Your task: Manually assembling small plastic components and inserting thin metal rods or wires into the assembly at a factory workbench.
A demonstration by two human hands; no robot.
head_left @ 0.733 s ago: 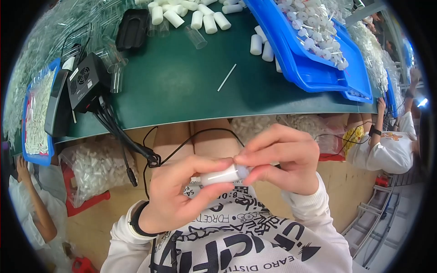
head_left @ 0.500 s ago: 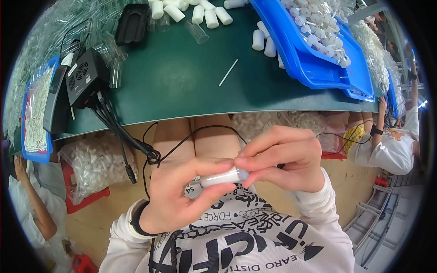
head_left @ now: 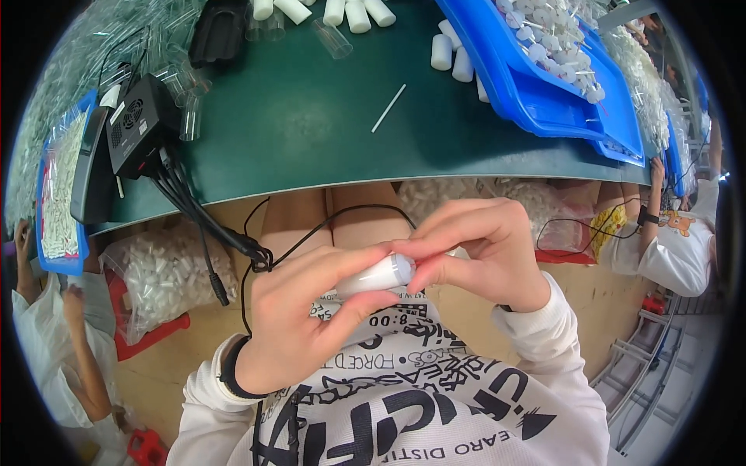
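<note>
Green table (head_left: 295, 128): I see a black vented box (head_left: 138, 128) on its left part, thick black cables (head_left: 183, 198) hanging over its near edge. Black tray (head_left: 219, 33), table's far side, left of middle. Co-worker in white (head_left: 680, 260) by table's right end; second co-worker (head_left: 62, 349), left end. Metal frame (head_left: 641, 373), near side, out past table's right end. Red container (head_left: 148, 448), well out from table's left.

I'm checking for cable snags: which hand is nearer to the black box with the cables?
Left. The left hand is below and right of the black box in the picture; the right hand is also below it, but much farther right.
</note>
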